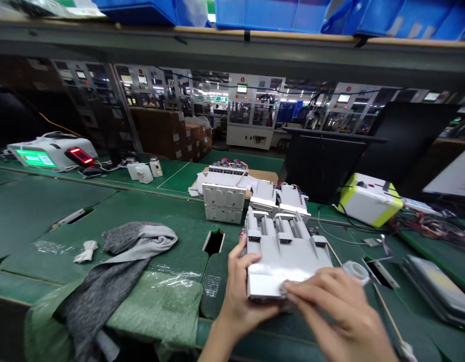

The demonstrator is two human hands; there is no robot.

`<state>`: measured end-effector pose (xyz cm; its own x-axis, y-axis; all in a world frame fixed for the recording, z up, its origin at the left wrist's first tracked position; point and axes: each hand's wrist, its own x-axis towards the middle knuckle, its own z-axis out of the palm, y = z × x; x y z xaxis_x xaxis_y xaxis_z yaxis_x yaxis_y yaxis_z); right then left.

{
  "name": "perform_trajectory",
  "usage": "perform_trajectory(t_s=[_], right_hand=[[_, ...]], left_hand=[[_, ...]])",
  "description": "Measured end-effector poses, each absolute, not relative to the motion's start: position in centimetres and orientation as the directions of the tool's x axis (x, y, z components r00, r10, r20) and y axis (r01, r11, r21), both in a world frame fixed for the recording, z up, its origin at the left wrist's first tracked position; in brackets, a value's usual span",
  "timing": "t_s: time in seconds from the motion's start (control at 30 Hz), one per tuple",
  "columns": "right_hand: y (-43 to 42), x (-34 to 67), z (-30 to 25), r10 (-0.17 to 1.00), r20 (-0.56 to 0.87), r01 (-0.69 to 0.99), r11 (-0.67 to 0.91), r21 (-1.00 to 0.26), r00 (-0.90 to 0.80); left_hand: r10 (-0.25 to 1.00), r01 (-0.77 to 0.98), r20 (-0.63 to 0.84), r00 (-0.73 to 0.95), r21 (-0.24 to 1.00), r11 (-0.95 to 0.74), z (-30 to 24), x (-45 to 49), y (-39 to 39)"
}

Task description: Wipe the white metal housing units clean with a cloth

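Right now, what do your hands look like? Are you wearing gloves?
No gloves: the left hand and the right hand are both bare. No sleeve, watch, ring or cable shows on either one, all the way to the bottom of the view.

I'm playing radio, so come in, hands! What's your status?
Left hand gripping white module housing by its side. Right hand pressing its front edge. Clear round item just beyond right hand.
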<state>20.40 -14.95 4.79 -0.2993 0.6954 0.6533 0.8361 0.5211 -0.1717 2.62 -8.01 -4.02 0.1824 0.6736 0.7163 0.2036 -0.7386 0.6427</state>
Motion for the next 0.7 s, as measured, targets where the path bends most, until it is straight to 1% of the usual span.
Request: perform_trajectory(t_s=[0.1,0.17,0.23,0.3,0.33,0.37,0.43,0.47,0.53,0.57,0.63,0.7], right_hand=[[-16.1,24.1,4.4,0.719,0.663,0.902,0.404,-0.153,-0.209],[-15.8,23.8,4.4,0.713,0.668,0.901,0.408,-0.15,-0.212],[-14.9,21.1,4.7,0.698,0.672,0.867,0.469,-0.168,-0.247],[-14.0,17.2,5.0,0.688,0.681,0.809,0.535,-0.243,-0.25],[-13.6,15.5,5.1,0.695,0.684,0.781,0.548,-0.301,-0.224],[-13.3,14.2,5.1,0.69,0.711,0.766,0.527,-0.368,-0.133],[-13.2,13.8,4.8,0.674,0.734,0.734,0.542,-0.409,-0.088],[-13.5,14.7,4.6,0.672,0.736,0.739,0.534,-0.411,-0.077],[-14.6,18.3,4.3,0.684,0.723,0.793,0.492,-0.359,-0.097],[-15.2,20.3,4.2,0.693,0.707,0.829,0.473,-0.297,-0.143],[-16.1,23.2,4.2,0.692,0.709,0.908,0.373,-0.193,-0.133],[-16.0,23.3,4.4,0.685,0.713,0.918,0.363,-0.157,-0.149]], left_hand=[[0.697,0.175,0.698,0.167,0.675,-0.717,-4.0,2.7,-8.2],[0.71,0.175,0.686,0.16,0.688,-0.704,-4.1,2.9,-8.3],[0.718,0.19,0.676,0.165,0.692,-0.696,-4.2,3.0,-8.4],[0.724,0.221,0.676,0.14,0.691,-0.688,-4.3,3.1,-8.4],[0.728,0.242,0.677,0.112,0.692,-0.681,-4.3,3.1,-8.4],[0.731,0.261,0.678,0.08,0.694,-0.672,-4.4,3.1,-8.3],[0.728,0.281,0.684,0.043,0.691,-0.666,-4.4,3.1,-8.1],[0.723,0.277,0.689,0.045,0.687,-0.672,-4.3,3.1,-8.1],[0.708,0.263,0.7,0.089,0.669,-0.695,-4.2,2.9,-8.1],[0.701,0.259,0.705,0.107,0.661,-0.704,-4.1,2.9,-8.1],[0.705,0.247,0.699,0.116,0.667,-0.703,-4.0,2.9,-8.2],[0.721,0.226,0.683,0.113,0.689,-0.688,-4.1,2.9,-8.3]])
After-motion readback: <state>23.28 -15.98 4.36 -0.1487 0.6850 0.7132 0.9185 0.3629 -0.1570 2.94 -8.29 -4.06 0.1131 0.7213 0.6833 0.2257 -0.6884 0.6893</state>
